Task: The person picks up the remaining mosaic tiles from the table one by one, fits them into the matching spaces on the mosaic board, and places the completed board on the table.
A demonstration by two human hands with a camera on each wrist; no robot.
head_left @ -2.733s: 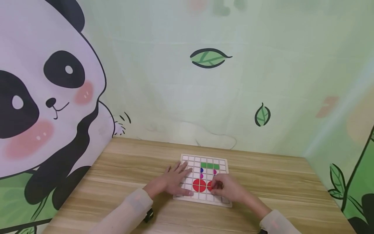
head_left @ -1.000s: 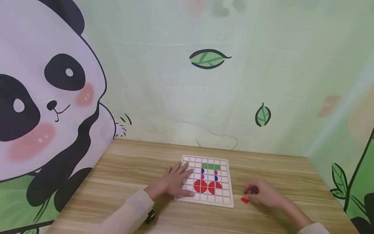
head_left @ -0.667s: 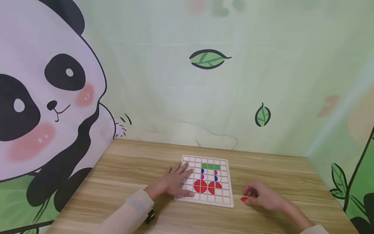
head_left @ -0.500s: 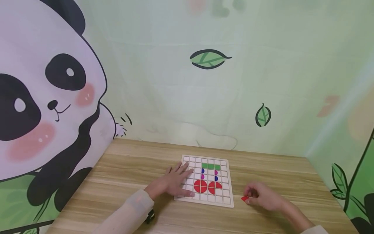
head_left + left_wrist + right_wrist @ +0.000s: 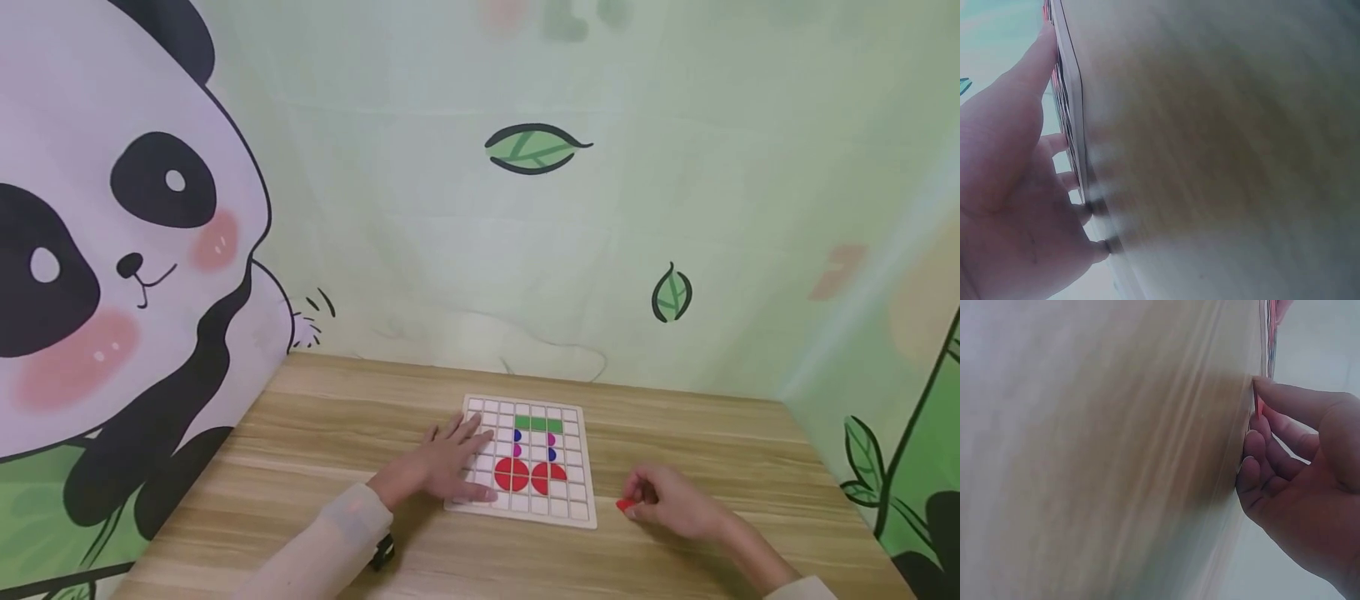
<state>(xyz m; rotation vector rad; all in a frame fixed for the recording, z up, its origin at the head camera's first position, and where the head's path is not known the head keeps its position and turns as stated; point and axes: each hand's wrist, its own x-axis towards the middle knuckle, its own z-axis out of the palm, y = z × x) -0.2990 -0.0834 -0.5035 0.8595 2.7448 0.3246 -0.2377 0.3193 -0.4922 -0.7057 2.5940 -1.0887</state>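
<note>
A white grid board [image 5: 580, 508] lies flat on the table. It bears a green bar [image 5: 538, 424], small blue and magenta half circles, a full red circle [image 5: 512, 474] and a three-quarter red circle [image 5: 548, 477]. My left hand [image 5: 450, 465] rests with spread fingers on the board's left side; in the left wrist view its thumb [image 5: 1038, 59] lies along the board's edge. Right of the board, my right hand [image 5: 671, 500] pinches a small red tile [image 5: 623, 505] at the table surface. The right wrist view shows that red tile [image 5: 1257, 403] between thumb and fingers, mostly covered.
The wooden table [image 5: 480, 562] reaches back to a green cloth backdrop [image 5: 420, 208] printed with a panda [image 5: 180, 275] and leaves. A black band [image 5: 383, 552] shows beneath the left sleeve.
My right hand has moved off the board to the table at its right, holding the red tile. There the tile has turned slightly between the fingers. My left hand stays put.
</note>
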